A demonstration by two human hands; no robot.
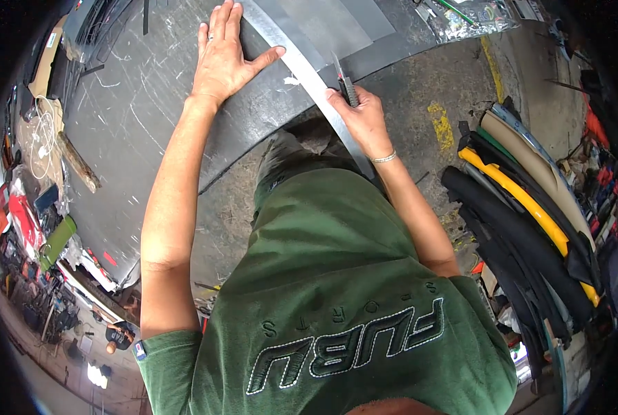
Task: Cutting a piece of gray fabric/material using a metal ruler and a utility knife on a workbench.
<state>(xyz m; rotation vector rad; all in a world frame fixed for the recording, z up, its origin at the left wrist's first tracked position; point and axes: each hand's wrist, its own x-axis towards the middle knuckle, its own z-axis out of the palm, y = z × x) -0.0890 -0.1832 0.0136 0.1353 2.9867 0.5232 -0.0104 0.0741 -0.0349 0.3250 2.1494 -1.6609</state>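
Note:
A long metal straightedge (301, 68) runs from the far edge of the view down toward my body and sticks out past the front of the dark worktable (133, 124). My left hand (222, 66) lies spread on the tabletop, its thumb resting on the straightedge. My right hand (366, 123) grips a utility knife (348, 88) with its blade out, pointing away from me, just right of the straightedge. Its thumb is close to the metal; whether it touches is unclear. Beyond the blade lies a grey sheet (326, 31) on a darker one. The straightedge's near end is partly hidden.
Rolls of material, black, beige and yellow (523, 197), lean at the right above the worn concrete floor (419, 90). A clear plastic bag (471, 24) sits at the far right of the table. White cord (44, 135) and a wood piece (79, 162) lie along the left edge.

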